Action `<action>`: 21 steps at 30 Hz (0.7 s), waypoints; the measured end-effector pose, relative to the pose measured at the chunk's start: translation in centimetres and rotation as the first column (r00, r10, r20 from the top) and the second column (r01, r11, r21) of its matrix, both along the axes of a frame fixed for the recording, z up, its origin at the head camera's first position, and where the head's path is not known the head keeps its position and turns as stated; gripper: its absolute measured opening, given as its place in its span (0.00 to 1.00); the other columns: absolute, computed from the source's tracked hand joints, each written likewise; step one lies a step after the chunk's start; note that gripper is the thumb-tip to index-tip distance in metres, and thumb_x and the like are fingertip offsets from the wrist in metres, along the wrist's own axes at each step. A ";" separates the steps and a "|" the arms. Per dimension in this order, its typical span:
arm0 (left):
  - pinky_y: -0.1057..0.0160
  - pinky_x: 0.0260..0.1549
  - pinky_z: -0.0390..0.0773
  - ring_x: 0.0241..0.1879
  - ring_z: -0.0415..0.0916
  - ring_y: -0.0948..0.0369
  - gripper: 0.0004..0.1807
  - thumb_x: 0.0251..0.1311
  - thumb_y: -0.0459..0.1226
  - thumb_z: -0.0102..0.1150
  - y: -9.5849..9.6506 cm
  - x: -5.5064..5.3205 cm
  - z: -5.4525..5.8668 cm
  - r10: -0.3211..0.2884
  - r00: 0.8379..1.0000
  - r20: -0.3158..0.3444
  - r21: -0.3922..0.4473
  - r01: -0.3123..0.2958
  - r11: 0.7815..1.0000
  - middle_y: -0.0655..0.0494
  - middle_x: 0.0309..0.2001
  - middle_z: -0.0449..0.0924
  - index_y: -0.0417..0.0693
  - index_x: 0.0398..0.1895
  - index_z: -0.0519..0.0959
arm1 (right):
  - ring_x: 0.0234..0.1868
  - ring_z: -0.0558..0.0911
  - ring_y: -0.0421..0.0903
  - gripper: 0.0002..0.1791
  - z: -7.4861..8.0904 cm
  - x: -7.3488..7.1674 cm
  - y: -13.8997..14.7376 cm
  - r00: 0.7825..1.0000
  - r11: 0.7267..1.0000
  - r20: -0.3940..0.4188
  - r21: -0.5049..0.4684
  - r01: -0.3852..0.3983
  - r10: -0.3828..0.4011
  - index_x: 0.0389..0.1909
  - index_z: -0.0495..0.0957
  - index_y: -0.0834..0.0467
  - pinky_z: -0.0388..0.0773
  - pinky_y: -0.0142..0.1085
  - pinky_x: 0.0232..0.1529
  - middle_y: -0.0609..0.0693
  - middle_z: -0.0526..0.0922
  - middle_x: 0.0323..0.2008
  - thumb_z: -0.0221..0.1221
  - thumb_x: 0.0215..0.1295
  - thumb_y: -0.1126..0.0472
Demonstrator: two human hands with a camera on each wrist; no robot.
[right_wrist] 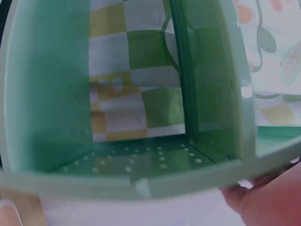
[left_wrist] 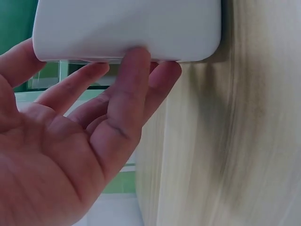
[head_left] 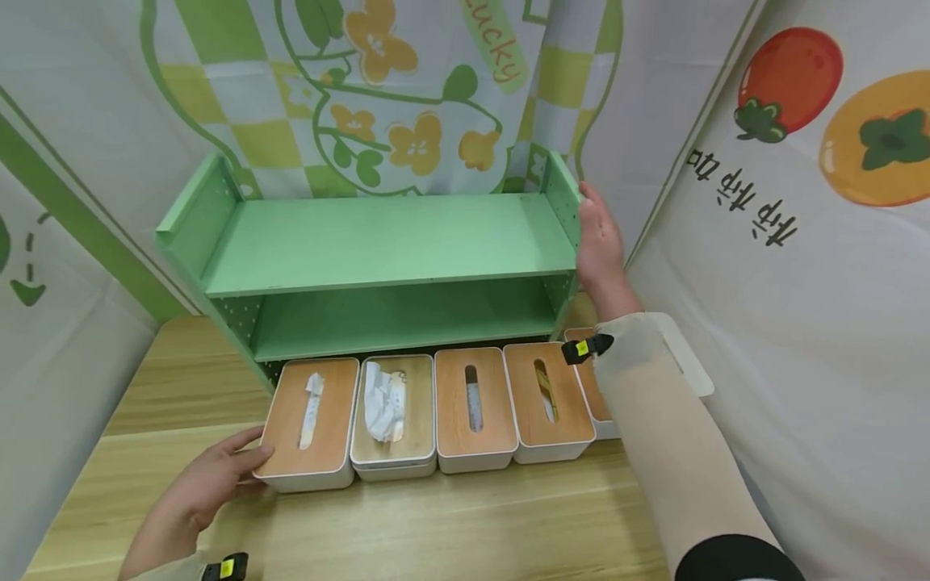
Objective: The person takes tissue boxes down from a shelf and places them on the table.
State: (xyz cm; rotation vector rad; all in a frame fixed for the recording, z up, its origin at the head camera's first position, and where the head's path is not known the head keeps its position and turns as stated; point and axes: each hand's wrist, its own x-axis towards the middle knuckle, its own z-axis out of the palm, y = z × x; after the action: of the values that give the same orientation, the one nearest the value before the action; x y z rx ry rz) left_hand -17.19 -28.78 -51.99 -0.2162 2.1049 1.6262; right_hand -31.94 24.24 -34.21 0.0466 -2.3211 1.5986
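A row of several tissue boxes with wood-look lids stands on the table. My left hand [head_left: 211, 484] touches the left side of the leftmost tissue box [head_left: 320, 415], its thumb at the lid's corner. In the left wrist view the fingertips meet the white wall of this box [left_wrist: 127, 28]. My right hand [head_left: 601, 250] rests against the outer face of the right side panel of a green two-tier shelf [head_left: 400, 242], behind the boxes. In the right wrist view, part of this hand [right_wrist: 270, 195] shows beyond the panel's edge; some fingers are hidden.
White tissue pokes out of the second box [head_left: 385, 407]. Another box [head_left: 592, 387] is partly covered by my right sleeve [head_left: 676, 428]. A white flat-edged object [head_left: 683, 355] lies beyond the sleeve. Printed curtains [head_left: 414, 97] hang close behind and beside the wooden table [head_left: 436, 524].
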 end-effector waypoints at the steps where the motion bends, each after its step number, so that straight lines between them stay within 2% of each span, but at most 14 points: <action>1: 0.48 0.45 0.80 0.44 0.81 0.54 0.36 0.77 0.40 0.47 0.1 0.0 0.0 0.000 1.000 0.001 -0.002 0.000 1.000 0.36 0.50 0.81 0.26 0.75 0.46 | 0.73 0.55 0.44 0.33 -0.1 0.4 0.3 1.000 1.000 0.017 0.008 -0.007 0.006 0.78 0.52 0.35 0.52 0.49 0.70 0.42 0.54 0.75 0.34 0.75 0.32; 5: 0.50 0.45 0.80 0.44 0.81 0.54 0.37 0.77 0.41 0.47 0.5 0.0 -0.1 0.004 1.000 0.001 -0.021 -0.004 1.000 0.35 0.52 0.80 0.26 0.75 0.46 | 0.74 0.54 0.52 0.37 -1.2 2.7 1.9 0.997 0.996 0.082 0.086 -0.023 0.016 0.80 0.48 0.39 0.50 0.56 0.70 0.49 0.53 0.76 0.34 0.73 0.31; 8: 0.51 0.44 0.81 0.44 0.81 0.55 0.37 0.77 0.42 0.47 0.8 0.0 -0.2 0.008 1.000 -0.003 -0.033 -0.008 0.999 0.34 0.53 0.79 0.27 0.75 0.47 | 0.75 0.50 0.56 0.40 -2.3 4.9 3.4 0.993 0.977 0.121 0.211 -0.026 0.001 0.81 0.45 0.47 0.47 0.59 0.70 0.53 0.50 0.78 0.33 0.75 0.32; 13: 0.53 0.43 0.81 0.43 0.80 0.57 0.36 0.77 0.42 0.47 1.3 0.0 0.0 0.020 1.000 -0.007 -0.077 -0.020 0.997 0.32 0.54 0.77 0.28 0.75 0.48 | 0.72 0.54 0.67 0.41 -4.3 9.1 4.9 0.980 0.906 0.199 0.420 -0.055 -0.033 0.80 0.44 0.59 0.51 0.64 0.67 0.65 0.51 0.76 0.35 0.77 0.36; 16: 0.49 0.47 0.79 0.49 0.78 0.50 0.37 0.77 0.45 0.44 2.0 0.1 0.2 0.008 0.999 -0.039 -0.165 -0.015 0.986 0.26 0.60 0.71 0.29 0.76 0.48 | 0.71 0.54 0.70 0.41 -5.4 11.3 5.0 0.973 0.860 0.223 0.507 -0.061 -0.063 0.79 0.44 0.63 0.53 0.65 0.65 0.69 0.51 0.74 0.38 0.78 0.39; 18: 0.43 0.50 0.76 0.56 0.74 0.41 0.38 0.77 0.49 0.41 2.6 0.4 0.5 -0.020 0.996 -0.082 -0.274 -0.003 0.962 0.25 0.64 0.65 0.30 0.76 0.47 | 0.71 0.54 0.71 0.42 -6.1 12.6 4.9 0.973 0.831 0.215 0.554 -0.050 -0.084 0.78 0.46 0.66 0.53 0.65 0.64 0.71 0.51 0.73 0.40 0.78 0.40; 19: 0.40 0.51 0.74 0.59 0.70 0.37 0.39 0.77 0.51 0.39 2.9 0.6 0.8 -0.042 0.993 -0.107 -0.340 0.003 0.940 0.24 0.66 0.61 0.31 0.77 0.47 | 0.71 0.54 0.71 0.41 -6.4 13.2 4.9 0.973 0.818 0.210 0.574 -0.043 -0.096 0.77 0.47 0.67 0.53 0.66 0.64 0.72 0.51 0.73 0.42 0.78 0.41; 21: 0.34 0.54 0.67 0.64 0.61 0.30 0.41 0.77 0.54 0.36 3.5 1.2 1.4 -0.090 0.980 -0.176 -0.471 -0.003 0.882 0.22 0.68 0.56 0.31 0.77 0.46 | 0.71 0.53 0.72 0.41 -6.9 14.3 4.7 0.973 0.788 0.195 0.616 -0.024 -0.123 0.76 0.48 0.68 0.53 0.68 0.63 0.74 0.51 0.72 0.43 0.78 0.42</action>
State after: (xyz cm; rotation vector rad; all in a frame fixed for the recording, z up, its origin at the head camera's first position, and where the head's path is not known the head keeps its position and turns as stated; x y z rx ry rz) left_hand -16.02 -25.26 -50.55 -0.1673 2.6139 1.1188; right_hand -17.67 28.91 -41.11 -0.0526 -2.9011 0.7803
